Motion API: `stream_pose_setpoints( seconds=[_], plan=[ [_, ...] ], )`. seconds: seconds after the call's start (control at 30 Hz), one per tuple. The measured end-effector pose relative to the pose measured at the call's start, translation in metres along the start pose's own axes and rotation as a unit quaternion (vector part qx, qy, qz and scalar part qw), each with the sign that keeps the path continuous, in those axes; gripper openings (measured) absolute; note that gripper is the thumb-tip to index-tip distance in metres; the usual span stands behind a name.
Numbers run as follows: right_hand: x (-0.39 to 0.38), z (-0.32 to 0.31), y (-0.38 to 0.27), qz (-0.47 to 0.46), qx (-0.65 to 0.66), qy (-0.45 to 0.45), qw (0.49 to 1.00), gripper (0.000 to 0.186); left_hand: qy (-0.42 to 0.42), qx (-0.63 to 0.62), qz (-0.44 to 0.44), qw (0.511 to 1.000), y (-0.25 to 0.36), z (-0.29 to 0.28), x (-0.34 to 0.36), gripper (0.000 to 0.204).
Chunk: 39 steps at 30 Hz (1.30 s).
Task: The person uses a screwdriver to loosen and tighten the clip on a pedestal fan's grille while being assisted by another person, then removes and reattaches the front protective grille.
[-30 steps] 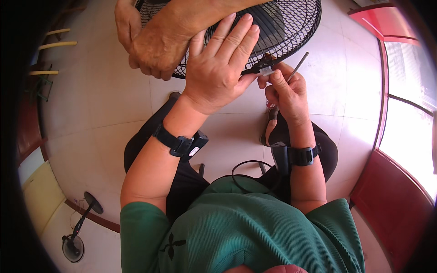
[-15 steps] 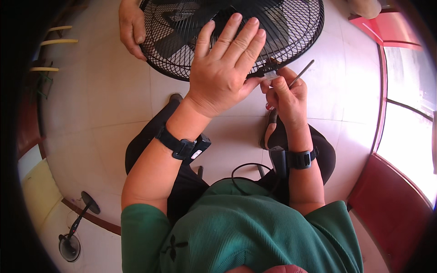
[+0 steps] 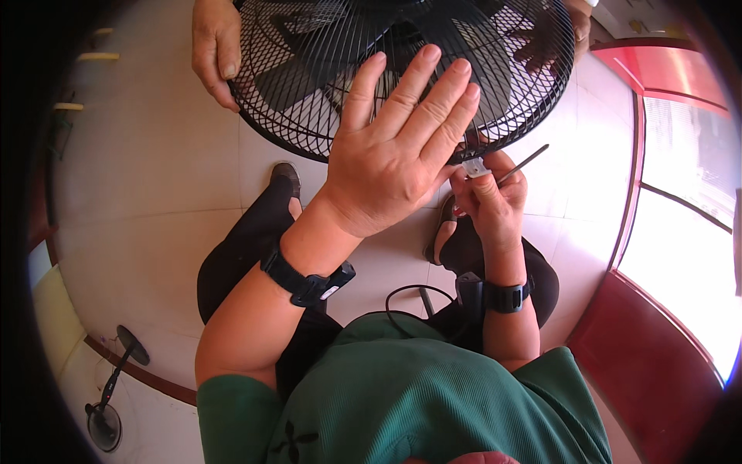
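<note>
A black wire fan guard (image 3: 325,62) with dark blades behind it fills the top of the view. My left hand (image 3: 394,151) lies flat on its lower rim, fingers spread. My right hand (image 3: 491,197) is closed on a screwdriver (image 3: 522,164) and pinches a small silver clip (image 3: 474,167) at the guard's bottom edge. Another person's hand (image 3: 216,50) grips the guard's left rim, and a second hand of theirs (image 3: 556,39) shows through the mesh at the right. Black bands sit on both my wrists.
Pale floor tiles (image 3: 139,201) spread to the left. A red frame (image 3: 657,363) curves along the right beside bright glass. A small black stand with a round base (image 3: 104,417) lies at the lower left. My dark-trousered legs and sandalled foot (image 3: 444,232) are below the fan.
The other person's hand slid off the guard's centre to its left rim. The fan now looks larger and nearer. My left hand stays pressed on the guard, my right at the clip.
</note>
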State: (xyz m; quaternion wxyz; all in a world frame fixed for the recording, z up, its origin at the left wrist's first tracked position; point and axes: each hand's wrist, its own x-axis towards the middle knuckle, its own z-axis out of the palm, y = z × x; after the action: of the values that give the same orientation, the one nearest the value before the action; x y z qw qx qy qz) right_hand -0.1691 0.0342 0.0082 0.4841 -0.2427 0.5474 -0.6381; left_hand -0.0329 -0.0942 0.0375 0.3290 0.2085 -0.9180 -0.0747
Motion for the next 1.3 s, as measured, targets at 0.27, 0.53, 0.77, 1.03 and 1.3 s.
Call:
stream_pose_setpoints(
  seconds=[0.27, 0.53, 0.77, 1.03, 1.3],
  plan=[
    [0.002, -0.006, 0.013, 0.002, 0.018, 0.024, 1.0, 0.053, 0.01, 0.012, 0.005, 1.0, -0.003, 0.002, -0.001, 0.074],
    [0.011, -0.005, 0.01, -0.009, 0.046, 0.022, 0.999, 0.064, 0.003, -0.007, -0.012, 1.0, 0.003, -0.003, 0.01, 0.077],
    [0.009, 0.002, 0.004, -0.014, -0.005, -0.007, 1.0, 0.068, -0.01, 0.005, 0.002, 1.0, 0.001, -0.003, 0.009, 0.081],
    [0.009, 0.006, 0.001, -0.025, -0.024, -0.004, 0.999, 0.063, 0.002, 0.019, 0.02, 1.0, 0.004, -0.005, 0.013, 0.079],
    [0.013, 0.007, -0.003, -0.032, 0.005, 0.013, 0.999, 0.051, 0.014, 0.036, 0.032, 0.999, 0.003, -0.003, 0.017, 0.079]
  ],
)
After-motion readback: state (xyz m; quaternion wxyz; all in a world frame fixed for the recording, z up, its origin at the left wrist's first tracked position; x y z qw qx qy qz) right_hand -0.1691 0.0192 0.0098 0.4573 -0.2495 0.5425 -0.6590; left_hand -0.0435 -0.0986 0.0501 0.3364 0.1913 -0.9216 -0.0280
